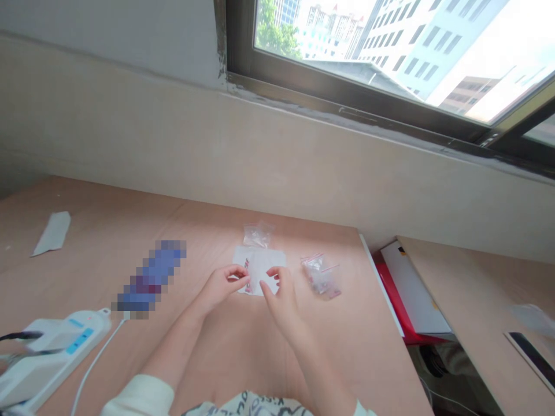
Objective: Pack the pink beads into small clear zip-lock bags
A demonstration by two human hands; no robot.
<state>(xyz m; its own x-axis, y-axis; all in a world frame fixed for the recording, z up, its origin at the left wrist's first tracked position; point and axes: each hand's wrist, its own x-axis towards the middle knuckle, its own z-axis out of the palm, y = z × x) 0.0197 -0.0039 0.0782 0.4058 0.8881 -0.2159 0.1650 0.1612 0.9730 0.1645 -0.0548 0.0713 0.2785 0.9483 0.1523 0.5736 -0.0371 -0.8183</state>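
Over a white sheet of paper (pixel 264 263) on the desk, my left hand (pixel 221 286) has its thumb and index finger curled close together. At their tips is a thin strand of small red and dark pieces (pixel 247 264), which looks like beads; its details are too small to make out. My right hand (pixel 284 294) hovers at the paper's right side, thumb and index finger apart, with nothing visible between them. Tiny dark and reddish bits (pixel 276 277) show by its fingers. Beyond the paper lies a clear plastic bag (pixel 258 236). To the right rests another clear bag (pixel 321 277) with small contents.
At left are a blurred-out phone-like object (pixel 151 277), a white power strip (pixel 60 352) and a white cable (pixel 97 361). A paper scrap (pixel 52 233) lies farther back. The desk (pixel 347 346) ends at right, beside a gap with a red folder (pixel 396 306). A wall stands behind.
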